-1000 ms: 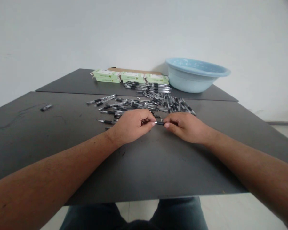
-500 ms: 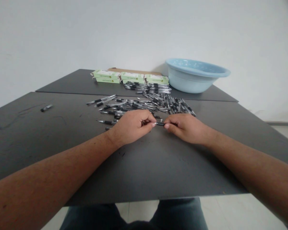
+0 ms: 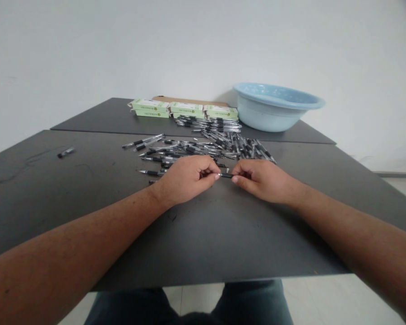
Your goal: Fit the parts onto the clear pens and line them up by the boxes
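Between my two hands, a pen (image 3: 226,175) with a black grip is held level, just above the dark table. My left hand (image 3: 191,179) pinches its tip end between thumb and fingers. On the other side, my right hand (image 3: 261,179) is closed around the barrel, which its fingers mostly hide. Right behind the hands lies a loose spread of clear pens with black grips (image 3: 196,148), partly covered by my left hand. A denser heap of pens (image 3: 248,146) sits behind my right hand.
Light green boxes (image 3: 152,108) are stacked in a row at the back, with a neat pile of pens (image 3: 223,124) before them. A pale blue basin (image 3: 270,113) stands at the back right. One small pen cap (image 3: 66,152) lies far left.
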`<state>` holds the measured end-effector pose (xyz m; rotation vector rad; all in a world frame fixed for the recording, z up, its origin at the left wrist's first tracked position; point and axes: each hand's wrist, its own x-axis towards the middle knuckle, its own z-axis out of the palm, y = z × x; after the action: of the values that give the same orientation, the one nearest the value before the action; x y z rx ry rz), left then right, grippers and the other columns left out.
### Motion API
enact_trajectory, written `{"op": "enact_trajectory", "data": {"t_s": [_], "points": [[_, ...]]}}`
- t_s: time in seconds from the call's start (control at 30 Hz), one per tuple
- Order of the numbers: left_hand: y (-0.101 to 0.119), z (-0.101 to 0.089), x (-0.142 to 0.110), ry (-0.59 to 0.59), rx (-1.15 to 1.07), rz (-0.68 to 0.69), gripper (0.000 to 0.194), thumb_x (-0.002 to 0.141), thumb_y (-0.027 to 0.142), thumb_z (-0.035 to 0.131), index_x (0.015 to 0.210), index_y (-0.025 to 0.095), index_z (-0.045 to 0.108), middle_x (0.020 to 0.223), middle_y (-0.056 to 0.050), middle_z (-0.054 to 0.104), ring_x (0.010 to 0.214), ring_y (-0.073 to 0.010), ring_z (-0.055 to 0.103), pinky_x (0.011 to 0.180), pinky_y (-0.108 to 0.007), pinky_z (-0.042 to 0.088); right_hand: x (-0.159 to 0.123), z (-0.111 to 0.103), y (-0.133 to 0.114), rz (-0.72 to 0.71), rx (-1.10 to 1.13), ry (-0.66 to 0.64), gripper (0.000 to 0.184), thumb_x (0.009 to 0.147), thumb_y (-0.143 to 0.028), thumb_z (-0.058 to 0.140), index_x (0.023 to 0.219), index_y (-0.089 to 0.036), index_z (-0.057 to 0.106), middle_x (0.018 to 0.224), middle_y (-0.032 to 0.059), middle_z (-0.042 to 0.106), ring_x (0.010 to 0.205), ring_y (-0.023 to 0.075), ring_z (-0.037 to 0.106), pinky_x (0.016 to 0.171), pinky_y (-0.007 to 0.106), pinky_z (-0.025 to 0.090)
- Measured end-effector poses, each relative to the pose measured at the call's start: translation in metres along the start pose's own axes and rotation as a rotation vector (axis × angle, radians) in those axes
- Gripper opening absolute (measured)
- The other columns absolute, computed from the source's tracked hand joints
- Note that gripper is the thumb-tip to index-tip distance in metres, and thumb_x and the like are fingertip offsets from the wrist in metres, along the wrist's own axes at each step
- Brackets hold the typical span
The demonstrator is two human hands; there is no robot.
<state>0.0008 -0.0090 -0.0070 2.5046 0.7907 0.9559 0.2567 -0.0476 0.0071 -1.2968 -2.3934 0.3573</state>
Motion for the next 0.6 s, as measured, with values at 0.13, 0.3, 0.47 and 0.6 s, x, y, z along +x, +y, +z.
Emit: {"op": "enact_trajectory", "data": {"t_s": [0.13,0.3,0.47,0.6], "points": [[0.0,0.0002,-0.0001,0.012,-0.002,-0.009,0.008,0.092,0.021,0.068,0.096,0.02,0.075,0.085,0.001,0.077,0.076,-0.0137,0.071,0.068,-0.025,0.05,-0.0005,0.0003,0.0001,-0.031,-0.01,-0.004,0.018,0.101,-0.034,0.056,0.099,-0.021,0.07,0.086,0.0036,0.075,0.076,0.0178,0.068,0.071,0.029,0.046],[-0.0001,0.0002,0.0011,0.008,-0.011,0.024,0.007,0.092,0.019,0.068,0.095,0.02,0.074,0.085,0.002,0.076,0.077,-0.013,0.071,0.069,-0.024,0.049,-0.0004,-0.0002,-0.0008,-0.01,-0.014,-0.021,0.018,0.099,-0.035,0.059,0.097,-0.021,0.069,0.082,0.0028,0.074,0.072,0.017,0.066,0.067,0.028,0.045],[0.0004,0.0001,0.0007,0.009,0.001,0.023,0.007,0.092,0.02,0.068,0.094,0.02,0.075,0.084,0.002,0.076,0.076,-0.0132,0.07,0.069,-0.025,0.049,-0.0002,-0.001,-0.002,0.011,0.001,-0.026,0.018,0.099,-0.034,0.059,0.102,-0.02,0.069,0.083,0.003,0.074,0.073,0.0173,0.067,0.069,0.028,0.046],[0.0003,-0.0005,0.0007,0.002,-0.007,0.022,0.007,0.092,0.019,0.068,0.095,0.02,0.075,0.086,0.001,0.076,0.076,-0.0129,0.07,0.069,-0.024,0.049,0.0001,-0.0007,-0.0019,-0.034,-0.019,-0.05,0.02,0.101,-0.033,0.055,0.097,-0.02,0.069,0.083,0.0038,0.074,0.074,0.0176,0.067,0.07,0.029,0.046]]}}
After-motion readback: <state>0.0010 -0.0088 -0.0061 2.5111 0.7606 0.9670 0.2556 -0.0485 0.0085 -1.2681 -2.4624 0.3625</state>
